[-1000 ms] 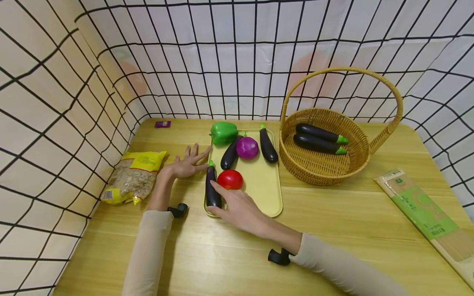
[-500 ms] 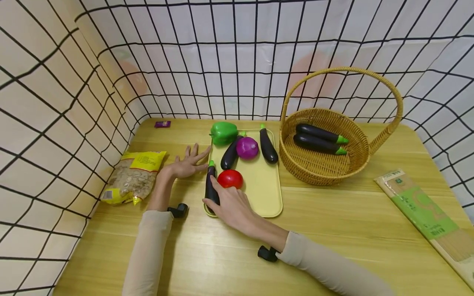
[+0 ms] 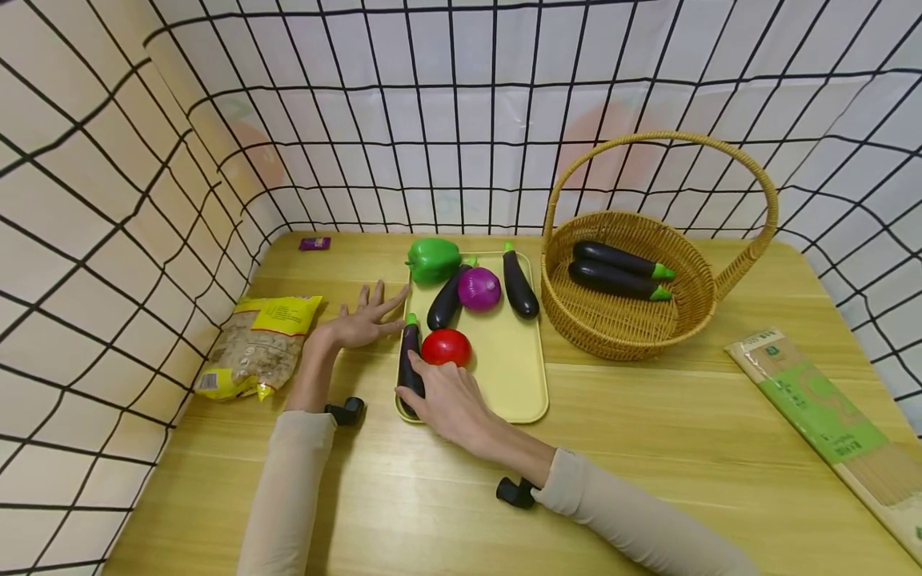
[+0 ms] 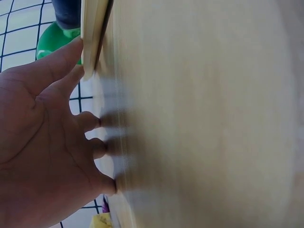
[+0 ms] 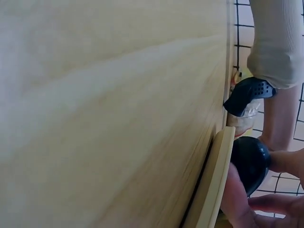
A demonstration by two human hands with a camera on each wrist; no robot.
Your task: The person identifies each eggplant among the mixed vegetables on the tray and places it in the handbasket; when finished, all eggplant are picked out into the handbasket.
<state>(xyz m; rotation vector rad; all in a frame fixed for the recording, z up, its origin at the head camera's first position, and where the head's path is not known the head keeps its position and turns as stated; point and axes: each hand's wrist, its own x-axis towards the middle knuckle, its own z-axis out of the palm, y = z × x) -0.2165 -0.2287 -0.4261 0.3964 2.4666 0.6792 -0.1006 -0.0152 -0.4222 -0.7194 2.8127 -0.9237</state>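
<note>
In the head view, a yellow tray (image 3: 515, 376) bears several vegetables. My right hand (image 3: 454, 404) reaches over its front left corner and holds a dark eggplant (image 3: 410, 368) with thumb and forefinger; the right wrist view shows fingers on both sides of that eggplant (image 5: 249, 164). My left hand (image 3: 360, 322) rests spread, fingertips on the table and thumb side at the tray's left rim (image 4: 89, 38). A red tomato (image 3: 446, 349) sits right beside the held eggplant. Behind are a green bell pepper (image 3: 434, 261), a purple onion (image 3: 479, 289), another eggplant (image 3: 444, 302) and one at the right rim (image 3: 520, 286).
A wicker basket (image 3: 619, 344) with a tall handle stands right of the tray, two eggplants (image 3: 619, 270) inside. A yellow-labelled bag (image 3: 259, 344) lies at left, a small purple packet (image 3: 314, 243) behind it. A green-labelled pack of sticks (image 3: 828, 416) lies far right. Black-gridded walls enclose the table.
My right hand has shifted slightly left, and its thumb has moved across to the eggplant's left side. My left hand stays where it was.
</note>
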